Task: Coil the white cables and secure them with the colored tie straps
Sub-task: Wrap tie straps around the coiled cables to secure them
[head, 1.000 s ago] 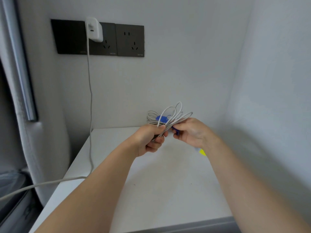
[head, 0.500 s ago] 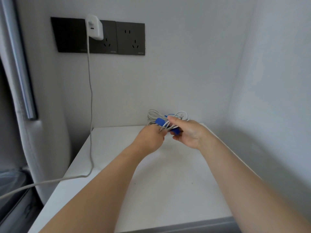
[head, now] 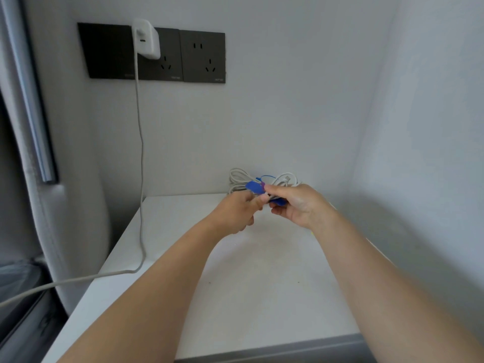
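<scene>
A coiled white cable [head: 284,180] is held in the air above the back of the white table [head: 262,284], close to the wall. My left hand [head: 235,213] grips the bundle from the left. My right hand [head: 296,205] pinches a blue tie strap [head: 255,187] that wraps across the coil; a second bit of blue shows under the right fingers. Another white cable coil [head: 237,179] lies behind, partly hidden by the hands, with a thin blue strap on it.
A white charger [head: 146,39] sits in a black wall socket panel [head: 183,56]; its cable [head: 141,166] hangs down and trails off the table's left edge. A wall stands close on the right. A grey padded edge rises at the left.
The coil's loops have gone from standing up to lying flatter. The blue strap has come over the top of the bundle, and both hands have shifted slightly up and back.
</scene>
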